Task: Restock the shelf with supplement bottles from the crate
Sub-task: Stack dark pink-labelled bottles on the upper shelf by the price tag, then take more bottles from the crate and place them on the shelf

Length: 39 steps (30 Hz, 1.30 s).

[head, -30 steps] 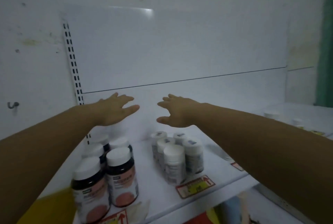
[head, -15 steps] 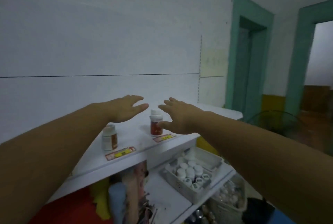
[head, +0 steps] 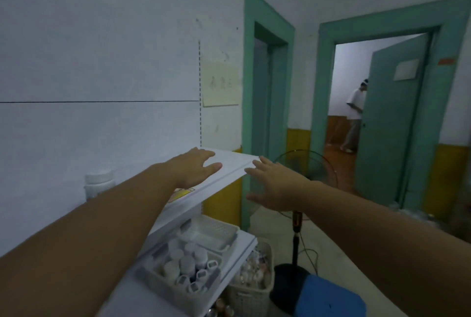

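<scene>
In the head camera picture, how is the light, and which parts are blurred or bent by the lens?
Head view: the room is dim and bluish; the far room behind the open door is much brighter. The bottles in the crate and the white bottle on the shelf look soft, labels unreadable. Left hand and right hand are slightly smeared. The wide lens bows the door frames near the edges.

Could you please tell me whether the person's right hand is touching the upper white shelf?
Cannot tell. In the head view the right hand, open and empty, has fingertips overlapping the end corner of the upper shelf, but depth is unclear.
</scene>
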### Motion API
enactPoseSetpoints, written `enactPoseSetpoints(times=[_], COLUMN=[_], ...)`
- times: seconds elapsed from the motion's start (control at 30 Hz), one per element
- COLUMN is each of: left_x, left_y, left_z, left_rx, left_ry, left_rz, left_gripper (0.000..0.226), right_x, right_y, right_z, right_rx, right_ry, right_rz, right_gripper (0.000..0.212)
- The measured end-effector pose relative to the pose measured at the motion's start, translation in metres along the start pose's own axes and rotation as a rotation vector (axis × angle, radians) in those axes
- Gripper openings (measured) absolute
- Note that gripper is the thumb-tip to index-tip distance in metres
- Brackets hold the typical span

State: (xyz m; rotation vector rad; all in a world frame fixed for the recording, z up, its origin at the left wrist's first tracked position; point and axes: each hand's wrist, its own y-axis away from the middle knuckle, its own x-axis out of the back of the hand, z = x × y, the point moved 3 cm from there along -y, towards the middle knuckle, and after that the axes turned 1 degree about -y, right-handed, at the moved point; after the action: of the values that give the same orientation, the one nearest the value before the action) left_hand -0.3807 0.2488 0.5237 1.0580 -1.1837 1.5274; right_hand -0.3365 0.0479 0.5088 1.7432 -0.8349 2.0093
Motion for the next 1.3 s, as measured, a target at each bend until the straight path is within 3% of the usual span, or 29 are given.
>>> enactPoseSetpoints(times=[0.23, 0.43, 0.5, 0.6, 0.73, 0.83, 0.93, 1.0, 1.1, 1.23, 1.3], left_x=[-0.029, -0.128, -0.175, -0.237, -0.288, -0.320, -0.355, -0.370, -0.381, -0.388, -0.392], left_y=[-0.082, -0.103, -0.101, -0.090, -0.058, -0.026, -0.006, -0.006, -0.014, -0.022, -0.024], left_z=[0.017, 0.040, 0.014, -0.047, -0.116, -0.138, -0.130, -0.119, -0.112, -0.114, -0.115], left_rx=[-0.104, -0.253, -0.174, 0.094, 0.498, 0.682, 0.756, 0.775, 0.834, 0.910, 0.903], left_ry=[0.182, 0.370, 0.404, 0.450, 0.502, 0.368, 0.346, 0.299, 0.215, 0.066, 0.000], left_rz=[0.040, 0.015, -0.065, -0.183, -0.163, -0.178, -0.235, -0.183, -0.125, -0.222, -0.215], left_gripper=[0.059, 0.053, 0.050, 0.049, 0.044, 0.032, 0.021, 0.021, 0.024, 0.038, 0.038], right_x=[-0.019, -0.092, -0.123, -0.181, -0.262, -0.317, -0.361, -0.381, -0.396, -0.406, -0.409], right_y=[-0.042, -0.058, -0.069, -0.093, -0.127, -0.144, -0.158, -0.168, -0.182, -0.193, -0.196], right_z=[0.053, 0.094, 0.102, 0.106, 0.089, 0.063, 0.035, 0.016, -0.005, -0.020, -0.026], right_rx=[-0.098, -0.201, -0.186, -0.121, 0.033, 0.156, 0.310, 0.373, 0.343, 0.308, 0.330], right_ry=[-0.059, -0.147, -0.183, -0.211, -0.317, -0.435, -0.486, -0.485, -0.457, -0.327, -0.269], right_rz=[-0.015, -0.191, -0.250, -0.341, -0.424, -0.476, -0.493, -0.456, -0.385, -0.463, -0.457], right_gripper=[0.070, 0.071, 0.075, 0.076, 0.067, 0.060, 0.051, 0.042, 0.028, 0.044, 0.039])
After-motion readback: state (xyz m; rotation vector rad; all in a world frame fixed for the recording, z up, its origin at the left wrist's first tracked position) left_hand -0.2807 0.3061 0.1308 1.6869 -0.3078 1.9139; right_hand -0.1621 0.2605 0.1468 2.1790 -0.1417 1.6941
